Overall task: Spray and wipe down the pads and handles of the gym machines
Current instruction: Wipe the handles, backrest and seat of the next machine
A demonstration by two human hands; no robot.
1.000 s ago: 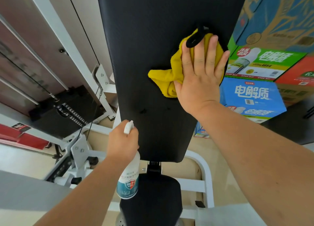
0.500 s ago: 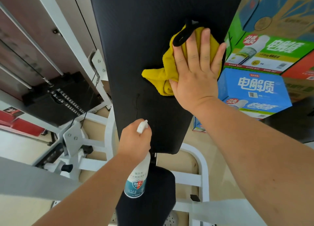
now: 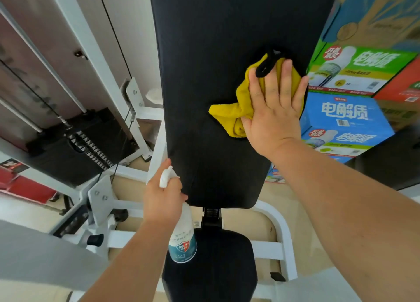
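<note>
Cloth [image 3: 229, 113] lower, beneath right hand [image 3: 276, 114]

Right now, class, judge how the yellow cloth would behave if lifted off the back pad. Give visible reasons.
The yellow cloth would probably hang floppy: it lies bunched in folds under the right hand. It looks thin and light, so it likely slides easily over the smooth black back pad. Soft fabric, so hardly fragile.

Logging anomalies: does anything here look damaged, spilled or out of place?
Nothing looks spilled or torn. The right hand presses the yellow cloth on the back pad; the left hand grips the spray bottle. Only oddity: printed cartons stacked close beside the pad.
</note>
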